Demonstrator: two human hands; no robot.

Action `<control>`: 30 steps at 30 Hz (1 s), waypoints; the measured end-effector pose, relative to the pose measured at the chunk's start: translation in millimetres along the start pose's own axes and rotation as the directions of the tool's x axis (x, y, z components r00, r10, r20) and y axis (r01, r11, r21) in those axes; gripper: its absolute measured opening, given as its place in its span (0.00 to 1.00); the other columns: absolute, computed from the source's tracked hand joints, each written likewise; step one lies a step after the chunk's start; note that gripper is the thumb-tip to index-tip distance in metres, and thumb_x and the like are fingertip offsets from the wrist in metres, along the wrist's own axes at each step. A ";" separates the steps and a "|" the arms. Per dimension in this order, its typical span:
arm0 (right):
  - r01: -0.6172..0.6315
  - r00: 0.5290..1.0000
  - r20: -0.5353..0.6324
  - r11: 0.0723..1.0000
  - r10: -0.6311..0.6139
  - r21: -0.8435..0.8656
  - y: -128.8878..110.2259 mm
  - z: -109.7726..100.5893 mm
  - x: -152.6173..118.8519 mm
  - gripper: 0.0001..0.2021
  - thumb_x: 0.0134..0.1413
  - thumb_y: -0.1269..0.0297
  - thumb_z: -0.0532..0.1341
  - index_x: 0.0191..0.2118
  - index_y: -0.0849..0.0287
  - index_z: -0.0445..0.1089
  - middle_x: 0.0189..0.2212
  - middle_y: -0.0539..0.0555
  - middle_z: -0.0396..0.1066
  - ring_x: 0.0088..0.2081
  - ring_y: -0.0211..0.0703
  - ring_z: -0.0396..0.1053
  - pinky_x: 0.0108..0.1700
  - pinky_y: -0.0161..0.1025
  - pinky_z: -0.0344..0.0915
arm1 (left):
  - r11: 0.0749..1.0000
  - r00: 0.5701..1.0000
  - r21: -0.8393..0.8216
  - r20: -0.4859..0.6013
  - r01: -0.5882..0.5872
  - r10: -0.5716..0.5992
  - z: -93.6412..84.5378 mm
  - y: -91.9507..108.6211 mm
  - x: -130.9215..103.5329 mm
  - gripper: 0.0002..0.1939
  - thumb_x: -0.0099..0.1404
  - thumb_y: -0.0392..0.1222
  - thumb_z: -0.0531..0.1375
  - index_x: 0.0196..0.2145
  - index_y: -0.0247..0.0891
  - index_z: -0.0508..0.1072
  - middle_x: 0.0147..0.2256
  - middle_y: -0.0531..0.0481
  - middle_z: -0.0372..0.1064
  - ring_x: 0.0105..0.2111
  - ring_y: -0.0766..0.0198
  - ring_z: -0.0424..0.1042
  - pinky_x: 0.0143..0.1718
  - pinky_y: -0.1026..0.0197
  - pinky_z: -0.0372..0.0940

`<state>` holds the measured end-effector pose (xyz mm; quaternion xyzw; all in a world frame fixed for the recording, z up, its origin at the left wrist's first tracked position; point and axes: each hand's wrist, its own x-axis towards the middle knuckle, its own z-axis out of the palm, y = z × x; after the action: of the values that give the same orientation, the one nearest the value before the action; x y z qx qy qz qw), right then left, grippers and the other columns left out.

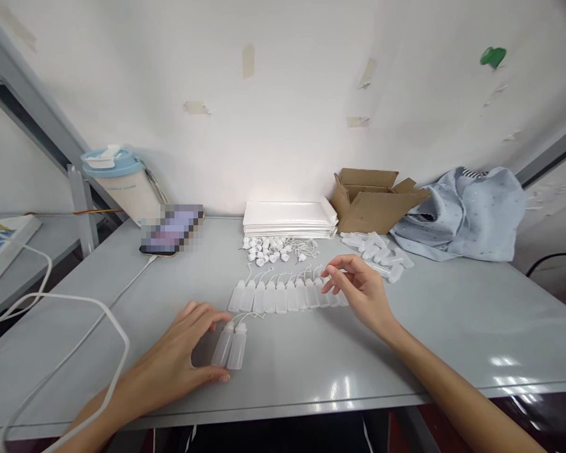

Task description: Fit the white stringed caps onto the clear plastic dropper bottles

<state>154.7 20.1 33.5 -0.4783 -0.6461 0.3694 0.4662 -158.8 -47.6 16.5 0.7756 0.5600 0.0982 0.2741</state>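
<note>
White cable (127, 344) loops across the lower left of the frame, nearest. Left hand (182, 346): thumb and fingers apart, bracketing two translucent plastic bottles (237, 349) on the desk (302, 371), lower centre. Right hand (363, 289) by the right end of a bottle row (281, 298), mid-frame; fingers bent, cannot tell if pinching. Bottles likely light, soft-walled, slightly slippery; best held round the body, gently.

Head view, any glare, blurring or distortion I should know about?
In the head view, white glare patches on the gray table near its front edge; same head view, blocky pixelation over the phone; head view again, the cup leans outward, probably from wide-angle stretching; also head view, the row of pale bottles partly blends together.
</note>
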 end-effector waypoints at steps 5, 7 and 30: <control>-0.003 1.000 -0.003 1.000 0.003 -0.003 -0.6 -0.4 -0.5 0.09 0.58 0.56 0.58 0.36 0.58 0.65 0.31 0.51 0.71 0.26 0.38 0.73 0.25 0.34 0.64 | 0.999 0.999 -0.002 0.000 0.034 -0.034 -0.9 7.1 -3.4 0.29 0.55 0.46 0.64 0.53 0.47 0.61 0.43 0.51 0.61 0.47 0.55 0.60 0.49 0.53 0.61; -0.002 1.000 -0.001 1.000 0.002 0.000 -0.7 -0.5 -0.6 0.10 0.58 0.56 0.58 0.36 0.58 0.65 0.32 0.52 0.71 0.26 0.38 0.73 0.25 0.34 0.64 | 1.000 1.000 0.009 -0.008 0.018 -0.018 -1.7 11.4 -4.6 0.30 0.55 0.45 0.64 0.54 0.47 0.61 0.44 0.51 0.61 0.47 0.55 0.59 0.48 0.53 0.61; 0.008 1.000 0.008 1.000 -0.008 -0.018 0.0 -0.2 -0.9 0.11 0.58 0.55 0.57 0.37 0.58 0.65 0.31 0.52 0.71 0.26 0.39 0.73 0.24 0.34 0.64 | 0.988 0.991 0.086 0.034 -0.128 0.126 -6.0 14.8 2.5 0.26 0.58 0.50 0.62 0.53 0.52 0.62 0.45 0.51 0.60 0.46 0.54 0.59 0.45 0.56 0.62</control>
<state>154.9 19.3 33.4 -0.4784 -0.6533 0.3636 0.4606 -148.6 -46.8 29.0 0.8224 0.5093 0.0794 0.2408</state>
